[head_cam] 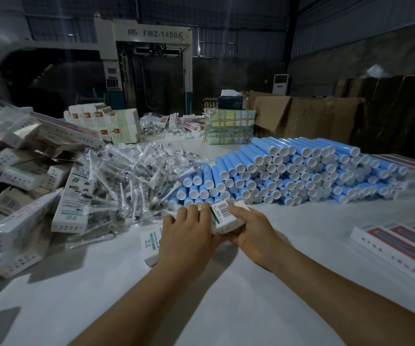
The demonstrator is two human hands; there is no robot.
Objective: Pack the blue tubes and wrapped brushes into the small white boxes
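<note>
Both hands hold one small white box [226, 217] with a barcode on its end, just above the white table [151, 308]. My left hand [186, 233] curls round its left side. My right hand [253, 228] grips its right side, with the index finger lying on the end flap. A second white box [151, 242] lies flat under my left hand. A large stack of blue tubes [288, 171] with white caps lies just beyond the hands. A heap of wrapped brushes [131, 176] in clear plastic lies to the left of the tubes.
A pile of white boxes [14, 196], partly in plastic bags, fills the left side. Flat red-and-white packs [401, 243] lie at the right edge. More cartons [106, 123], a taped box [230, 126] and brown cardboard [308, 116] stand at the far end, with a big machine behind.
</note>
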